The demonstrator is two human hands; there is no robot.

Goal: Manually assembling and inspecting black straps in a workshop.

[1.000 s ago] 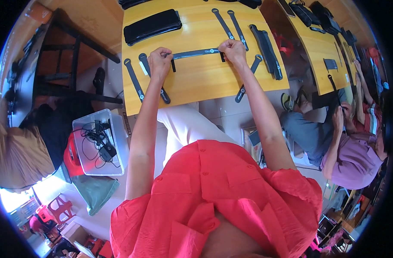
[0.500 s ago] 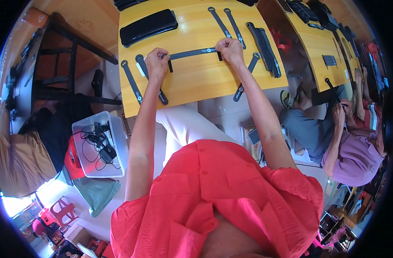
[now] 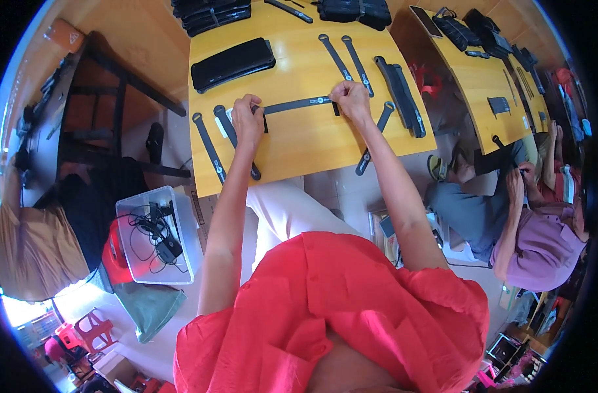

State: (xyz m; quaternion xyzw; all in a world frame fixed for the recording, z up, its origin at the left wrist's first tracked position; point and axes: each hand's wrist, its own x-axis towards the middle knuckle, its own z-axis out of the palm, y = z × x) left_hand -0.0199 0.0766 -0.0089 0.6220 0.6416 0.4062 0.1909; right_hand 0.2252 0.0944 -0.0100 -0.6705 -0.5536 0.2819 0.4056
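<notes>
A black strap (image 3: 292,106) with a small white mark near its right part stretches across the yellow table between my hands. My left hand (image 3: 248,122) pinches its left end, and my right hand (image 3: 351,102) pinches the right end. Short black ends hang below the fingers of both hands. Beside my left forearm lie two straps with looped ends, one black strap (image 3: 209,148) and another strap (image 3: 237,142) partly under the arm. By my right wrist rests a further black strap (image 3: 376,137). Beyond that hand lie two more straps, a left strap (image 3: 336,57) and a right strap (image 3: 358,65).
A flat black bundle (image 3: 233,64) lies at the table's left, and a folded black strap bundle (image 3: 401,95) along its right. Tied black stacks (image 3: 354,12) stand at the far edge. A clear bin (image 3: 160,234) of cables is on the left. Another person (image 3: 538,245) sits at right.
The view has tilted up, so the table sits lower and more of its far edge shows. Both hands keep hold of the strap, which stays stretched between them.
</notes>
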